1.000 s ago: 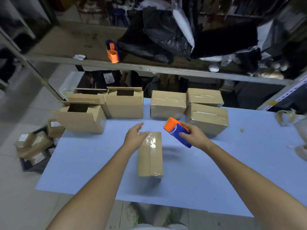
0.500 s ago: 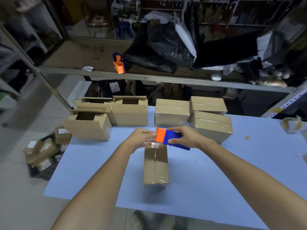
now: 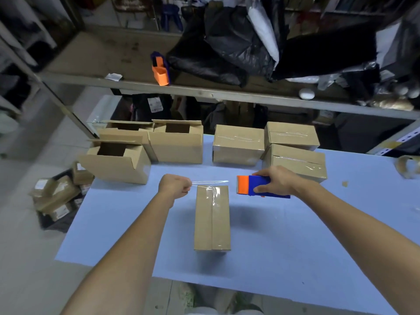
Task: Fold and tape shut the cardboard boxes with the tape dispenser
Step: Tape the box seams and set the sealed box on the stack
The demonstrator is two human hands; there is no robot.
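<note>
Blue worktop: the box being taped sits mid-worktop, long side running near to far, top flaps closed and clear tape along the centre seam. Its near end is well back from the near edge. Bare surface on both sides, w/ more room on the right.

L hand is clenched, pinching the end of a clear tape strip just left of the box's far end. R hand grasps the orange/blue tape dispenser just right of that end. The strip is stretched between them, over the box's far edge.

Far-left corner is crowded w/ 3 open boxes: one at the left edge, two along the far edge. Far edge, centre to right: 3 taped boxes, the last close behind the R hand. Tape roll by the right edge.

Shelf overhangs the far edge and carries a 2nd dispenser. Taped parcels are piled on the floor off the left edge.

Writing: white labels on the floor parcels and on a dark bag under the shelf, too small to read. No brand legible.
</note>
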